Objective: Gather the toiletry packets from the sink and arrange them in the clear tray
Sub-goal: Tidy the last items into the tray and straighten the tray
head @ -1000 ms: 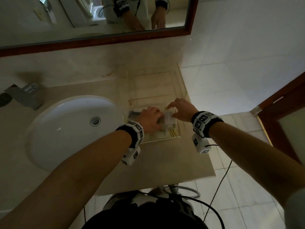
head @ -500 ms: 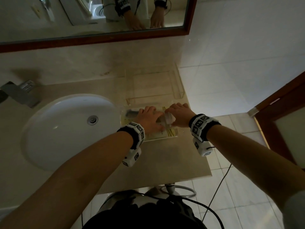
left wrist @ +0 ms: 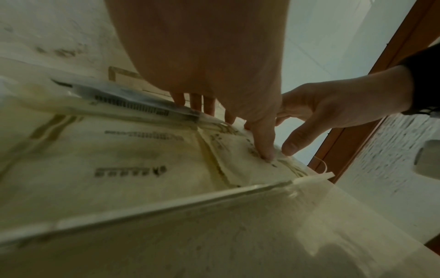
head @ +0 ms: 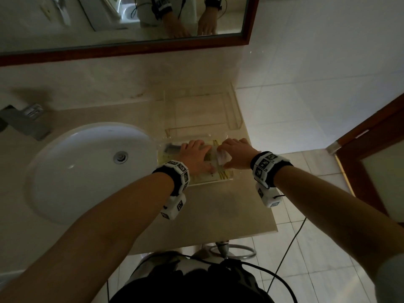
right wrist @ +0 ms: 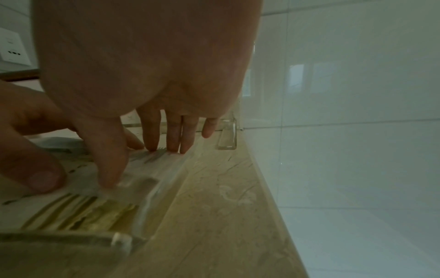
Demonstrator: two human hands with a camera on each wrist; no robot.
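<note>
The clear tray (head: 209,182) sits on the counter right of the sink (head: 87,171). Flat cream packets (left wrist: 119,159) with dark print and gold stripes lie in it, with a dark comb packet (left wrist: 133,107) along the far side. My left hand (head: 196,154) lies flat on them, fingers straight, thumb (left wrist: 264,146) pressing a small packet (left wrist: 238,163). My right hand (head: 234,153) is beside it at the tray's right end. Its straight fingers (right wrist: 152,143) and thumb (right wrist: 107,175) press a small white packet (head: 223,157) down onto the others.
A second clear tray (head: 234,119) stands behind, against the wall. The faucet (head: 24,123) is at the far left and a mirror (head: 131,22) hangs above. The counter edge (head: 271,215) drops to the tiled floor on the right, near a wooden door frame (head: 360,149).
My right hand has come down with the small white packet and pressed it flat in the tray beside my left hand. My left hand has stayed on the packets.
</note>
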